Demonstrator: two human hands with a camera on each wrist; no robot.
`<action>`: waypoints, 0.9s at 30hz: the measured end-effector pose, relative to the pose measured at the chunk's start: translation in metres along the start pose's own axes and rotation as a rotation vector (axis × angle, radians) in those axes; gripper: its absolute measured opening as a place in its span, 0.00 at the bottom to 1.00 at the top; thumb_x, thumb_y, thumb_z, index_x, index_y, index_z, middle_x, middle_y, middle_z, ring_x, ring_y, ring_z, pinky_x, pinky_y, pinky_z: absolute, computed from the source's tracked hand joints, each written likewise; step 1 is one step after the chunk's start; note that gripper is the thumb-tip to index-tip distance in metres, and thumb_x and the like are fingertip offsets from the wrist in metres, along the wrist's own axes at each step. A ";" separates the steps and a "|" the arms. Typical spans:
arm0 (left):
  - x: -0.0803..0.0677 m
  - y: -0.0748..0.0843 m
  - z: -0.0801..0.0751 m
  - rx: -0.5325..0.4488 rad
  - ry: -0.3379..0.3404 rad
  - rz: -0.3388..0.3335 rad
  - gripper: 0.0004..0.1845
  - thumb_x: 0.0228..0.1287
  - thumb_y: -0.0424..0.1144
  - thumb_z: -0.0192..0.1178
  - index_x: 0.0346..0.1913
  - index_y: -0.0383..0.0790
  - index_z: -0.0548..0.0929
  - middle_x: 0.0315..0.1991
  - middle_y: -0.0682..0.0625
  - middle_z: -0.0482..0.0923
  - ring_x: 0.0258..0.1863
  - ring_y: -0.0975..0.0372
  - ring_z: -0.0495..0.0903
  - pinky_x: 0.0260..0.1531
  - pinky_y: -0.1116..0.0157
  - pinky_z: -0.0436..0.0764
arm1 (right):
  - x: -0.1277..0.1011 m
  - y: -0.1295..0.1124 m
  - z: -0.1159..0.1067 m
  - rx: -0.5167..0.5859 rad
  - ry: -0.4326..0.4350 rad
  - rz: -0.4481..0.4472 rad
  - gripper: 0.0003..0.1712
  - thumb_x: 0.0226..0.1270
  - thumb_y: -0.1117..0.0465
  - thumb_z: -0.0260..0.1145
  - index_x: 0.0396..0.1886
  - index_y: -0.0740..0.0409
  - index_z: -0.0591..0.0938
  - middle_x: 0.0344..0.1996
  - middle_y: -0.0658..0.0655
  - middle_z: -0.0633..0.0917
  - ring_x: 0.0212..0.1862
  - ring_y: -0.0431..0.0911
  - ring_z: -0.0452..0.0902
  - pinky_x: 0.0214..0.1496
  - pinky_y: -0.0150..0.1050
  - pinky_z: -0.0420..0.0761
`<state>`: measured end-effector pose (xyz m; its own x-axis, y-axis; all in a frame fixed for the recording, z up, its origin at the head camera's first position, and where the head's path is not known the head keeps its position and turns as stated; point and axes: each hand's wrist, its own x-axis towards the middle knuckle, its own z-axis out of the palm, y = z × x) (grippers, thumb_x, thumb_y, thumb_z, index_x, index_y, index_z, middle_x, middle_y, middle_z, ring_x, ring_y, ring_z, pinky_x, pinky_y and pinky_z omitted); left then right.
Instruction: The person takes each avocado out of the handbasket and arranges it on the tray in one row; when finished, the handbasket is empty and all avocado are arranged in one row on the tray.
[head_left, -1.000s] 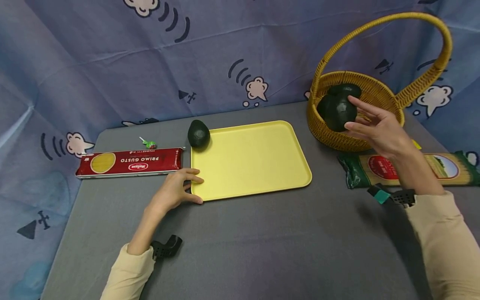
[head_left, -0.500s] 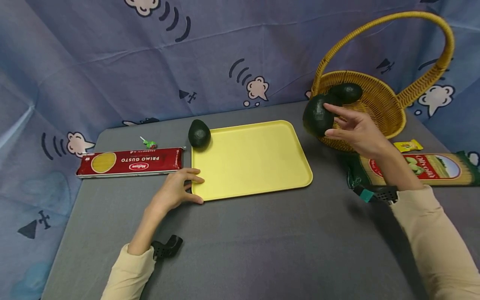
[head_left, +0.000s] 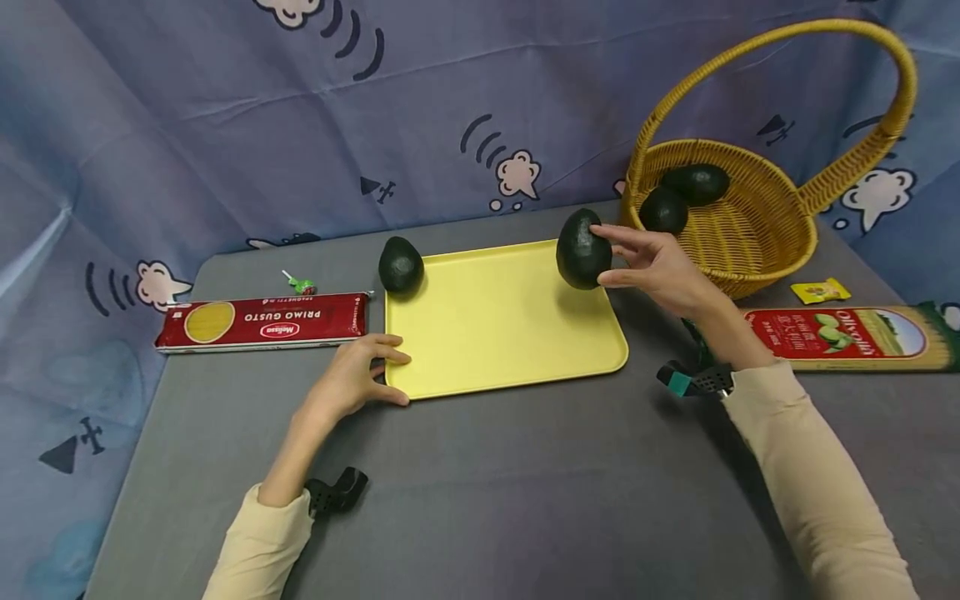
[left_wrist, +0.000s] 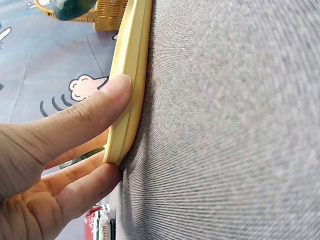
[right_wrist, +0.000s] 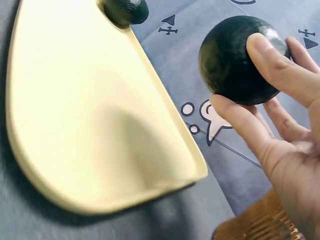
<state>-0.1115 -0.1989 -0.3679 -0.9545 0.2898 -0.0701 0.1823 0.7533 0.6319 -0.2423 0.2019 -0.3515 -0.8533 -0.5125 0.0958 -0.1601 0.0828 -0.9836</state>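
My right hand (head_left: 652,265) holds a dark green avocado (head_left: 581,250) by its side, above the right end of the yellow tray (head_left: 502,333). In the right wrist view the thumb and fingers (right_wrist: 272,57) wrap the fruit, clear of the tray, whose surface carries a shadow. At the tray's near left corner my left hand (head_left: 347,379) grips the rim, with the thumb (left_wrist: 95,112) on the front side and fingers round the corner. Another avocado (head_left: 401,267) rests at the tray's far left corner. Two more avocados (head_left: 696,183) lie in the wicker basket (head_left: 750,242).
A red spaghetti pack (head_left: 262,322) lies left of the tray, with a green lollipop (head_left: 302,286) behind it. Right of the tray are a green-ended pasta bag (head_left: 855,337) and a small yellow packet (head_left: 821,291). The basket's tall handle (head_left: 892,108) arches up at the back right.
My right hand has lifted the avocado out of the basket and carried it left over the tray. The left hand stays at the tray corner.
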 end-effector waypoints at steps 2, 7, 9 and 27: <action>0.000 0.000 0.000 -0.011 -0.003 -0.013 0.26 0.41 0.33 0.78 0.47 0.28 0.85 0.58 0.34 0.74 0.60 0.43 0.71 0.50 0.56 0.79 | 0.005 0.003 0.003 -0.008 -0.008 0.033 0.36 0.61 0.75 0.65 0.68 0.51 0.72 0.71 0.55 0.62 0.64 0.48 0.65 0.49 0.32 0.80; 0.000 -0.002 0.000 0.010 0.002 -0.005 0.26 0.40 0.33 0.78 0.47 0.28 0.85 0.58 0.35 0.74 0.60 0.43 0.71 0.52 0.54 0.77 | 0.018 0.012 0.011 0.010 -0.048 0.072 0.36 0.60 0.74 0.66 0.69 0.52 0.71 0.71 0.56 0.61 0.63 0.48 0.67 0.48 0.34 0.81; 0.000 -0.002 0.001 0.026 0.005 0.007 0.26 0.40 0.33 0.78 0.47 0.29 0.85 0.58 0.35 0.75 0.60 0.43 0.70 0.54 0.53 0.76 | 0.023 0.016 0.013 0.004 -0.057 0.074 0.36 0.60 0.74 0.67 0.68 0.51 0.71 0.71 0.56 0.61 0.62 0.47 0.67 0.48 0.33 0.80; 0.000 0.001 0.000 0.010 0.001 0.004 0.25 0.40 0.32 0.78 0.46 0.27 0.85 0.57 0.34 0.75 0.60 0.43 0.71 0.48 0.58 0.80 | 0.061 0.033 0.039 0.123 -0.093 0.151 0.37 0.60 0.75 0.66 0.69 0.55 0.69 0.67 0.63 0.67 0.56 0.48 0.76 0.47 0.47 0.82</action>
<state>-0.1114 -0.1979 -0.3671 -0.9539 0.2926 -0.0672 0.1885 0.7580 0.6244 -0.2803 0.1398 -0.3837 -0.8127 -0.5792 -0.0633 0.0330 0.0627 -0.9975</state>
